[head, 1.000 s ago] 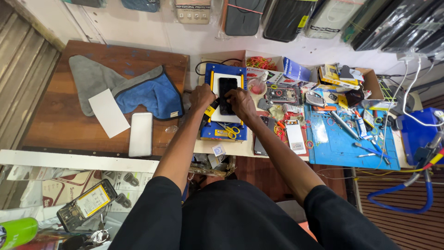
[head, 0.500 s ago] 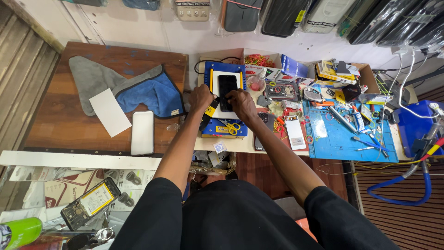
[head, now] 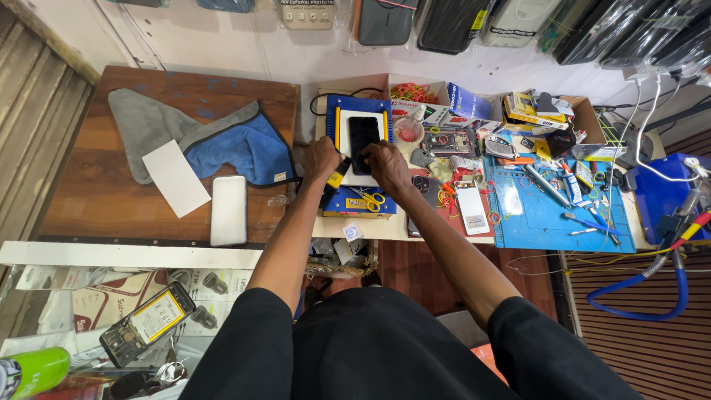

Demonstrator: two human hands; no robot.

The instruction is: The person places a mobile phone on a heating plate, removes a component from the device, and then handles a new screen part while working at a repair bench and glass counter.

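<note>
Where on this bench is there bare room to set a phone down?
Bare wood on the brown table, left of the white card, and along its top edge above the cloths. Crowded: the blue mat and the clutter beside both hands.

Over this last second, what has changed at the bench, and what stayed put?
Almost nothing. The left hand still grips a yellow-and-black tool at the lower edge of the dark phone on the blue-and-white pad; the right hand still presses on the phone. The white phone and blue cloth stayed put.

Left hand [head: 321, 159] grips yellow-black tool [head: 337, 178]; right hand [head: 385, 163] presses black phone [head: 364, 141] on blue machine [head: 359, 200].
</note>
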